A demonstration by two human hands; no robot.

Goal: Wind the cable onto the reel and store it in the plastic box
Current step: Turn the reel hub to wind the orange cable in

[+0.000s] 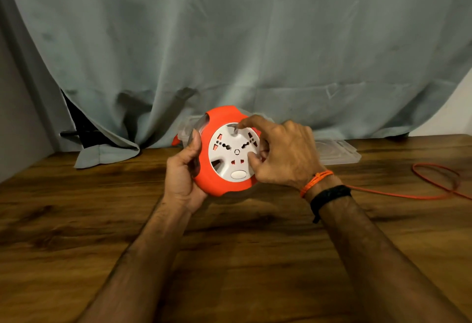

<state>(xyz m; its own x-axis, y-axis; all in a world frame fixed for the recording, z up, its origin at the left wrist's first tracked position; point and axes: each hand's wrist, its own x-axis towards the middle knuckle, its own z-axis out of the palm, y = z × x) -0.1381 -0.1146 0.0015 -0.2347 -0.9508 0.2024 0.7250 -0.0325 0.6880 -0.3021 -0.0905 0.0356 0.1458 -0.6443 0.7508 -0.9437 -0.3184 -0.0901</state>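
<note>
- The left hand [182,174] is curled around the reel's [224,154] orange rim at its 9 o'clock side, thumb pressed along the edge, holding it above the table.
- The right hand [283,155] rests on the white socket face, forefinger at 12 o'clock, thumb near 3 o'clock.
- The orange cable [434,182] trails from behind the right wrist toward 3 o'clock, looping on the wooden table [102,220].
- The clear plastic box [339,152] lies behind the hands, against the grey curtain [229,41].
</note>
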